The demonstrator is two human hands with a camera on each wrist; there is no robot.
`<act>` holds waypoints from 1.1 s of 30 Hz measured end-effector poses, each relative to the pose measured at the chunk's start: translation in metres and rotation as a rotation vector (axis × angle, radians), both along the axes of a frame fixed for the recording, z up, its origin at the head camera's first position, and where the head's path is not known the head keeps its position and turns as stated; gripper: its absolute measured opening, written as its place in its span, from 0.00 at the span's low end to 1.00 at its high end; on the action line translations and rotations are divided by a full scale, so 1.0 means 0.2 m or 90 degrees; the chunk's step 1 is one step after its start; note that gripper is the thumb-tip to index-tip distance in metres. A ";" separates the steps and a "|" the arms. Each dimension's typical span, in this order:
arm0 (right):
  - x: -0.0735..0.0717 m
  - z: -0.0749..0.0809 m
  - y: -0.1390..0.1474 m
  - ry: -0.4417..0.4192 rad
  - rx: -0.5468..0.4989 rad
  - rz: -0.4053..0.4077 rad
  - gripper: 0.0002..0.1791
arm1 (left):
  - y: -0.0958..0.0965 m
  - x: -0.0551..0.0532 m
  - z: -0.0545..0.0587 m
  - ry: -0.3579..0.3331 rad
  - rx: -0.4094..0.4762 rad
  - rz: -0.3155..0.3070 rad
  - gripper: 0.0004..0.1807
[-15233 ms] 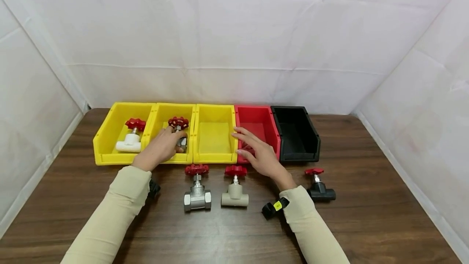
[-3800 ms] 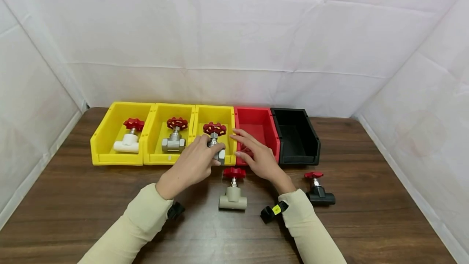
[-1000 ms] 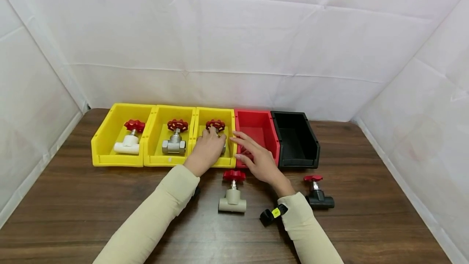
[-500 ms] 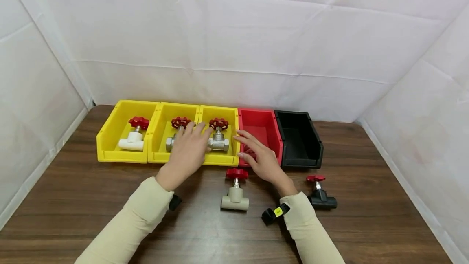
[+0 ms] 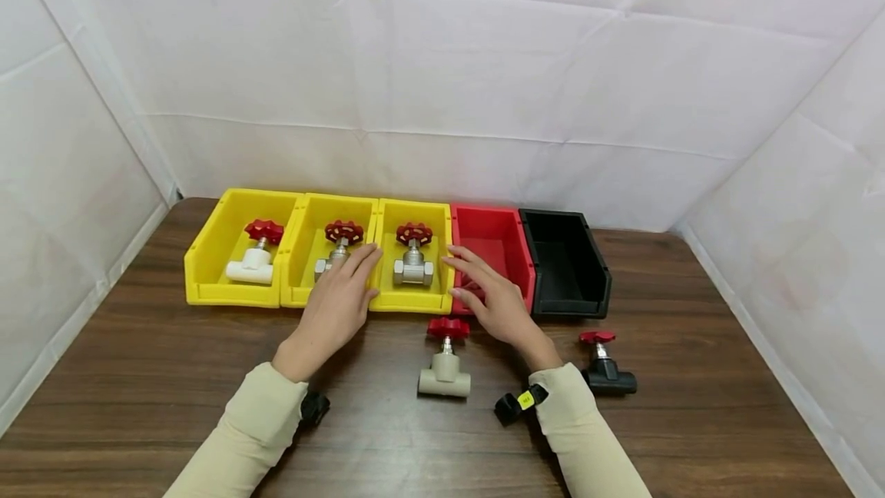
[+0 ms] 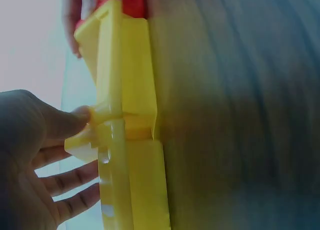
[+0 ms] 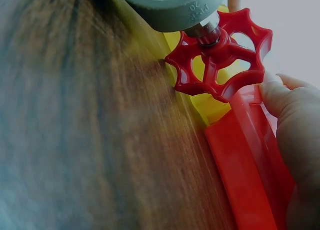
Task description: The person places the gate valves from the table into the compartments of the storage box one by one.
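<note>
My left hand (image 5: 335,306) rests at the divider between the second yellow bin (image 5: 293,294) and the third yellow bin (image 5: 415,303). Its fingers are extended, and the thumb touches the yellow wall in the left wrist view. It partly covers a metal valve with a red handwheel (image 5: 343,232) in the second bin. Another metal valve (image 5: 413,271) stands upright in the third. My right hand (image 5: 501,306) has its fingers spread at the wall between the third yellow bin and the red bin (image 5: 515,252). In front, a beige valve (image 5: 445,375) stands upright on the table.
A white valve (image 5: 250,266) with a red handwheel stands in the leftmost yellow bin (image 5: 207,275). At the row's right end is a black bin (image 5: 567,267). A black valve (image 5: 608,376) stands on the wooden table (image 5: 691,406), right of my right wrist.
The metal valve my left hand held earlier now stands in the third yellow bin, released. That hand has drawn back left to the divider. My right hand has stayed at the red bin's wall.
</note>
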State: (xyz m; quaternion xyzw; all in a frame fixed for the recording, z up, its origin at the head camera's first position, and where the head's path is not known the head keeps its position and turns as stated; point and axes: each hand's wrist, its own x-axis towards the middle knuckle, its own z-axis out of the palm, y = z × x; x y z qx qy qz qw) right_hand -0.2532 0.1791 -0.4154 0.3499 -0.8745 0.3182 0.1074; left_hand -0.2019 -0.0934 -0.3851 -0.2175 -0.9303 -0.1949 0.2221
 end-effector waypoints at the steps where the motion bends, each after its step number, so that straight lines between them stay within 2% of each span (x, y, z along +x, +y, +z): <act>1: 0.00 0.00 0.00 -0.001 0.001 0.000 0.30 | 0.00 0.00 0.00 -0.002 0.007 -0.003 0.31; 8: 0.01 0.01 0.00 -0.005 0.016 -0.010 0.30 | -0.01 0.01 -0.02 0.001 0.025 -0.026 0.35; 15: 0.02 0.06 0.00 -0.032 0.062 -0.002 0.31 | -0.03 0.00 -0.02 -0.057 0.061 -0.001 0.36; 23: 0.12 0.23 0.00 0.031 0.183 -0.047 0.31 | -0.02 0.00 -0.02 -0.045 0.055 0.008 0.36; 28: 0.20 0.33 -0.02 0.059 0.191 -0.056 0.30 | -0.02 0.00 -0.03 -0.034 0.047 0.008 0.36; 33: 0.27 0.39 -0.05 0.097 0.199 -0.029 0.27 | -0.02 0.00 -0.03 -0.024 0.046 0.004 0.36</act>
